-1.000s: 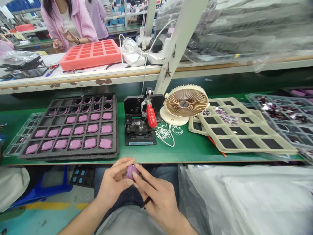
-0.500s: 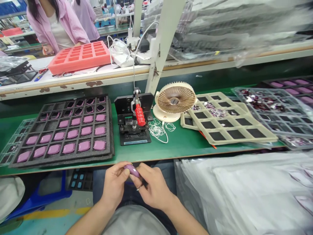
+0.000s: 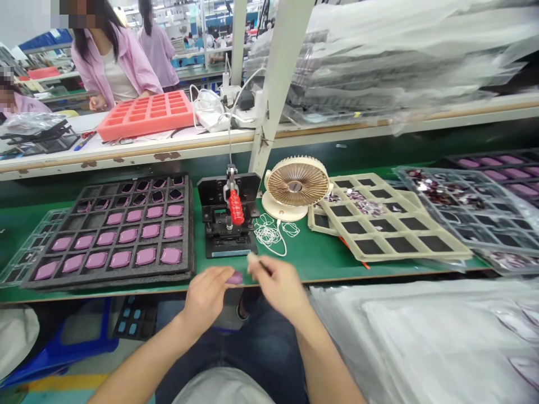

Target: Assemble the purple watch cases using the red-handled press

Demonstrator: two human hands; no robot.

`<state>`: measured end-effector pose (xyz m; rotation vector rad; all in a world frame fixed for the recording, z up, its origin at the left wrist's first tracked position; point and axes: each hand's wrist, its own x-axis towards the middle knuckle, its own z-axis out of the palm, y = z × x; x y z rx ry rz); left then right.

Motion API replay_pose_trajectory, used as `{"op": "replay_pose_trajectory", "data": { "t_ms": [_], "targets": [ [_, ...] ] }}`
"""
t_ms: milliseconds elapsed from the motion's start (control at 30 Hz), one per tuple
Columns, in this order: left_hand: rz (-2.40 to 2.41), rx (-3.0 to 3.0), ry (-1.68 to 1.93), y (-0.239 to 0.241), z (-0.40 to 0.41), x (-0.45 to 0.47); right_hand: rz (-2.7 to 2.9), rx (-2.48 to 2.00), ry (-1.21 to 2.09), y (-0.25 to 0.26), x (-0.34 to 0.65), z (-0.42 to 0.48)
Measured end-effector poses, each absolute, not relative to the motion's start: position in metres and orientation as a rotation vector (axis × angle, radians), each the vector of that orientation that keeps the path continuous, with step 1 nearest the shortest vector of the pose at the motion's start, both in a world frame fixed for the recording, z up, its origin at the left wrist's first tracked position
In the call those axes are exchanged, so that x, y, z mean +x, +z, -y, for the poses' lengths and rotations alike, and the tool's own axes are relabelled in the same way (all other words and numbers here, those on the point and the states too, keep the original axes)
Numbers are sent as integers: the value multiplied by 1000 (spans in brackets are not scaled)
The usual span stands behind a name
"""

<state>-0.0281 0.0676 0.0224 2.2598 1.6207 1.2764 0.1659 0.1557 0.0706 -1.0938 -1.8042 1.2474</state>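
1. L hand (image 3: 205,297): curled, gripping small mauve rounded-square piece (image 3: 234,278) at fingertips, just over bench edge.
2. R hand (image 3: 278,286): fingers pinched, blurred, just beside piece; can't tell if holding anything.
3. On green bench mat (image 3: 311,264): black foam tray w/ mauve pieces (image 3: 107,278) to L, black metal hand press w/ red handle (image 3: 227,221) ahead.

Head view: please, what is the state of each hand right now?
Left hand: closed, holding a purple piece.
Right hand: blurred, cannot tell if holding anything.
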Motion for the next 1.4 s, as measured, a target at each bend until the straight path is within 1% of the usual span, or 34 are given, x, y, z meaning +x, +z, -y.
{"op": "replay_pose_trajectory", "data": {
  "t_ms": [67, 133, 200, 300, 400, 500, 533, 600, 733, 833, 900, 1033, 1167, 1267, 1400],
  "targets": [
    [-1728, 2211, 1223, 20, -86, -24, 1735, -1003, 727, 96, 162, -173],
    [-1780, 2198, 1189, 16, -101, -19, 1811, -763, 466, 119, 153, -188],
    [-1806, 2193, 1165, 9, -109, -16, 1975, -566, 342, 134, 140, -200],
    [-1819, 2177, 1154, -1, -111, -17, 2059, -461, 242, 152, 124, -213],
    [-1816, 2145, 1168, -6, -107, -20, 1888, -469, 194, 179, 115, -218],
    [-1790, 2105, 1217, -5, -104, -22, 1659, -600, 162, 196, 118, -215],
    [-1784, 2086, 1248, -3, -102, -22, 1631, -650, 168, 192, 121, -212],
    [-1790, 2030, 1325, 1, -96, -23, 1686, -761, 226, 166, 129, -202],
    [-1881, 1854, 1479, 4, -78, -22, 2089, -1032, 426, 77, 137, -193],
    [-1937, 1751, 1536, 3, -69, -19, 2361, -1121, 483, 35, 127, -205],
    [-1965, 1716, 1556, 2, -68, -18, 2440, -1132, 477, 28, 117, -218],
    [-2023, 1697, 1607, 5, -71, -17, 2508, -1145, 436, 31, 104, -237],
    [-2047, 1753, 1648, 8, -81, -17, 2504, -1110, 421, 31, 107, -237],
    [-2062, 1824, 1639, 8, -100, -17, 2444, -1103, 410, 31, 123, -226],
    [-2028, 1967, 1488, 3, -140, -20, 2176, -1203, 373, 36, 156, -203]
  ]
}}
